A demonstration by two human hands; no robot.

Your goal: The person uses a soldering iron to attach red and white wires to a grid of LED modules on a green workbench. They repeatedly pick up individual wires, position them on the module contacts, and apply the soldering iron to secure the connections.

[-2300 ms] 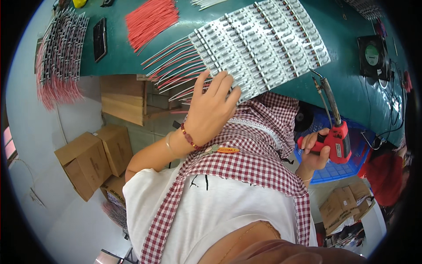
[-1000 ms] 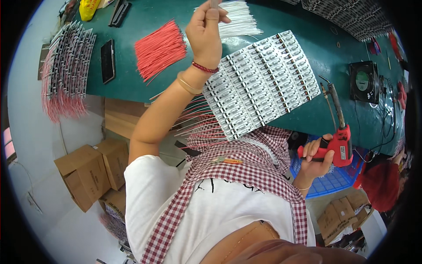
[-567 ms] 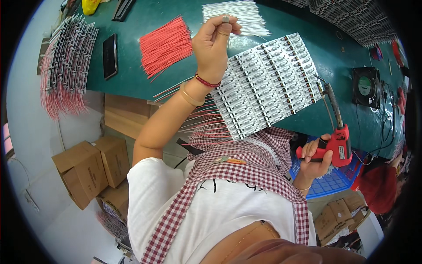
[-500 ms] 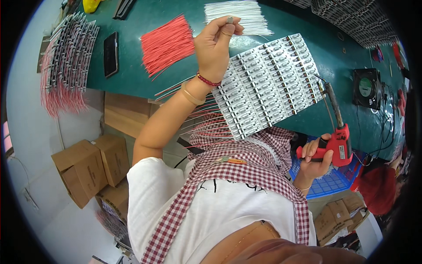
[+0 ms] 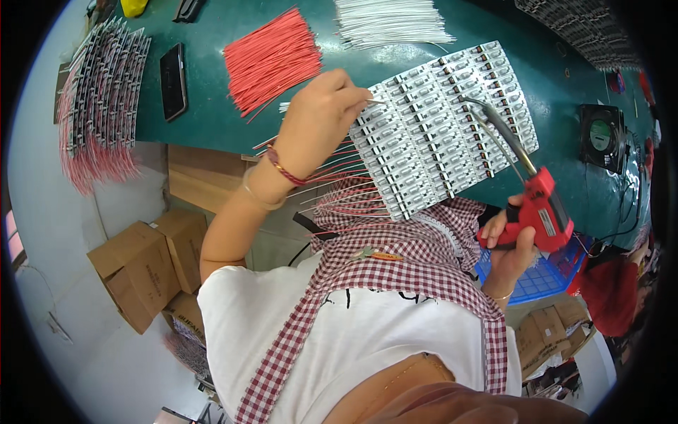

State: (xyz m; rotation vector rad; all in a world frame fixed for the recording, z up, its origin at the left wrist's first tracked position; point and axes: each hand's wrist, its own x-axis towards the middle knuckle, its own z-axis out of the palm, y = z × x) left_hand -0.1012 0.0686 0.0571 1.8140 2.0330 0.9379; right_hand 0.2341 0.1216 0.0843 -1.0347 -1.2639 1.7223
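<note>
A white circuit board panel with rows of small parts lies tilted across the table's near edge. Red and white wires stick out from its left side. My left hand is at the panel's upper left edge, finger and thumb pinching a thin white wire whose tip points over the panel. In my right hand is a red soldering gun, fingers wrapped round its handle. Its metal tip reaches over the panel's upper middle; whether it touches the panel I cannot tell.
Bundles of red wires and white wires lie on the green table. A phone and a stack of wired panels are at left. On the right sit a black fan and a blue basket. Cartons stand below left.
My left hand has come down from near the white bundle to the panel's upper left edge. The soldering gun's tip has moved left and up, from the panel's right edge to over its middle.
</note>
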